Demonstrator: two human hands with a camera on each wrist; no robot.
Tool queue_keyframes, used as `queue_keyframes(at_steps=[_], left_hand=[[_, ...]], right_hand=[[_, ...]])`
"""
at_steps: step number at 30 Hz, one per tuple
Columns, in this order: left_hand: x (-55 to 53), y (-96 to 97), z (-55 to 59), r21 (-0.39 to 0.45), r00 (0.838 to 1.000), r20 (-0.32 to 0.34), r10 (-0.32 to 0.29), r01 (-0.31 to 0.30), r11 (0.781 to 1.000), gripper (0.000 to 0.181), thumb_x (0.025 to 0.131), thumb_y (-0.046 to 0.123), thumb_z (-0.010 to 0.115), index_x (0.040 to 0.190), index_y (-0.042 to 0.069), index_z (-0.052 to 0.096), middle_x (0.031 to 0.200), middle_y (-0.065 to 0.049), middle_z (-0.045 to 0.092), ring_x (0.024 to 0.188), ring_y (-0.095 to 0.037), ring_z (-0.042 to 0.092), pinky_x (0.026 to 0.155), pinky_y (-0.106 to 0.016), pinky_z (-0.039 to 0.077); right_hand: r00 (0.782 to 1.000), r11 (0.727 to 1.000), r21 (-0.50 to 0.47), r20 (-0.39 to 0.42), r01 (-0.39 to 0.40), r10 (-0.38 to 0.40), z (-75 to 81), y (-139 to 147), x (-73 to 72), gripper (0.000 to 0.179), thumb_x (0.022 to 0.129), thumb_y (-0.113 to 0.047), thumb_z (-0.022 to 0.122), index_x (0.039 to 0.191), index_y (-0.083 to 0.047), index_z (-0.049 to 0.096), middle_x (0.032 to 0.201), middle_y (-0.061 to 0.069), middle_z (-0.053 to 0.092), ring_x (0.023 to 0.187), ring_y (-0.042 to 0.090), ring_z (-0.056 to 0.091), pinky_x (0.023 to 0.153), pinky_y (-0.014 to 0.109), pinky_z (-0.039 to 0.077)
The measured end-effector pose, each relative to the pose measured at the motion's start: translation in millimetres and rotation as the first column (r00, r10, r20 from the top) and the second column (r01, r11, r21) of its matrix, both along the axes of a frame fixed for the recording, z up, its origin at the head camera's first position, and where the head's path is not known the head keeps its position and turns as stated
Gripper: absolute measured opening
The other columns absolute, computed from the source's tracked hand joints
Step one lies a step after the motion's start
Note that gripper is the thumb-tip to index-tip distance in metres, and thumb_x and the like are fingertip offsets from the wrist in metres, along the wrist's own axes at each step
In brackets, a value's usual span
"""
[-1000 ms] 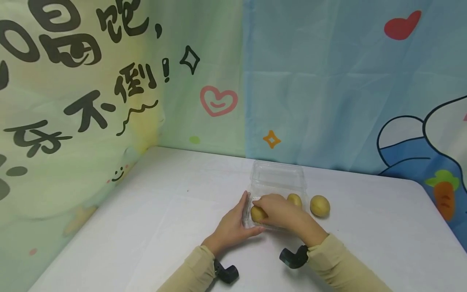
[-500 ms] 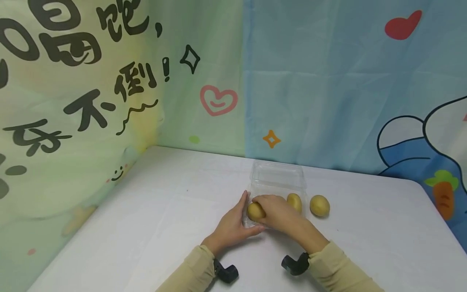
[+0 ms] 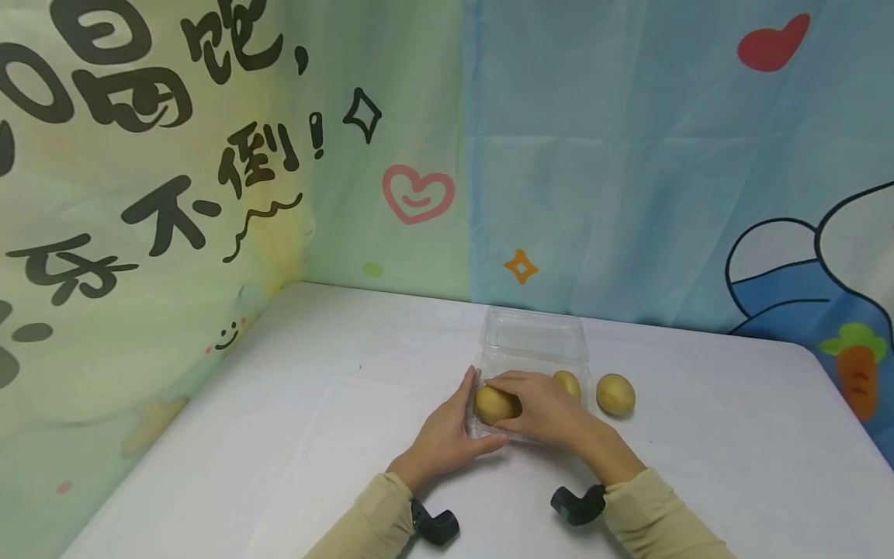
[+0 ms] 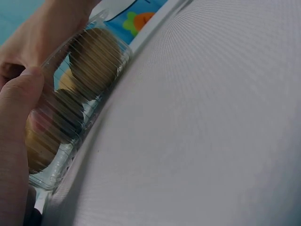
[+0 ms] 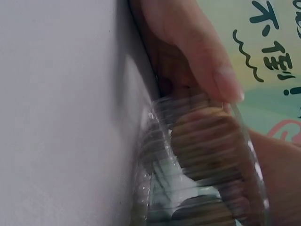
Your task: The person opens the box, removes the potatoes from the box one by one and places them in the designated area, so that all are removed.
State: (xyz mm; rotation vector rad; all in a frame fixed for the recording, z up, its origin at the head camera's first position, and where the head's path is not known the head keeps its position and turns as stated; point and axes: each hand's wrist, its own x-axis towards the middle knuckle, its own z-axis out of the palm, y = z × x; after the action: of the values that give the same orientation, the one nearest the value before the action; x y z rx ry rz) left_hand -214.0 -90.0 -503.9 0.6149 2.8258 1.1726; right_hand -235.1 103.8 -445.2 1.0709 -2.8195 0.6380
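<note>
In the head view, a clear plastic clamshell box [image 3: 534, 334] stands with its lid laid back. My left hand [image 3: 447, 435] holds the box's left front corner, fingers along the side and thumb at the front wall. My right hand [image 3: 548, 407] reaches into the box and grips a yellow-brown potato [image 3: 494, 404] at its left end, thumb in front and fingers behind. A second potato [image 3: 567, 384] shows beyond the right hand. Through the ribbed wall, the left wrist view shows a large potato [image 4: 96, 59] at the far end. The right palm hides the box's middle.
A loose potato [image 3: 615, 394] lies on the white table [image 3: 726, 435] just right of the box. Printed cloth [image 3: 601, 178] hangs behind the table and along its left side. Black wrist cameras [image 3: 436, 528] sit below both hands.
The right hand has drawn slightly right, and more of the potato it grips shows between thumb and fingers. The left hand stays at the box corner.
</note>
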Motion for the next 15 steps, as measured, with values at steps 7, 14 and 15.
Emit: queue_keyframes(at_steps=[7,14,15], left_hand=[[1.0,0.4,1.6,-0.013,1.000,-0.009,0.010,-0.010,1.000,0.112,0.076,0.070,0.061,0.154,0.011,0.006,0.157,-0.007,0.024,0.137,-0.024,0.038,0.108,-0.041,0.039],[1.9,0.9,3.7,-0.014,1.000,-0.011,0.003,-0.003,1.000,0.110,0.077,0.069,0.061,0.154,0.011,0.007,0.156,-0.008,0.026,0.136,-0.026,0.040,0.107,-0.042,0.040],[1.7,0.8,3.6,-0.014,1.000,-0.014,0.001,-0.001,1.000,0.110,0.077,0.069,0.061,0.154,0.011,0.007,0.156,-0.008,0.027,0.136,-0.026,0.040,0.107,-0.042,0.040]], right_hand=[[0.999,0.998,-0.055,0.024,-0.024,0.025,0.3,5.5,-2.1,0.062,0.073,-0.028,0.082,0.128,-0.008,0.061,0.126,0.006,0.064,0.115,0.024,0.061,0.094,0.040,0.051],[0.999,0.992,-0.123,0.035,-0.021,0.026,-1.0,9.2,-2.5,0.065,0.073,-0.032,0.081,0.130,-0.010,0.059,0.129,0.004,0.062,0.117,0.022,0.060,0.095,0.039,0.051],[0.999,0.991,-0.131,0.032,-0.016,0.021,-1.4,9.8,-2.3,0.065,0.073,-0.033,0.081,0.130,-0.010,0.059,0.129,0.004,0.062,0.117,0.022,0.059,0.095,0.039,0.051]])
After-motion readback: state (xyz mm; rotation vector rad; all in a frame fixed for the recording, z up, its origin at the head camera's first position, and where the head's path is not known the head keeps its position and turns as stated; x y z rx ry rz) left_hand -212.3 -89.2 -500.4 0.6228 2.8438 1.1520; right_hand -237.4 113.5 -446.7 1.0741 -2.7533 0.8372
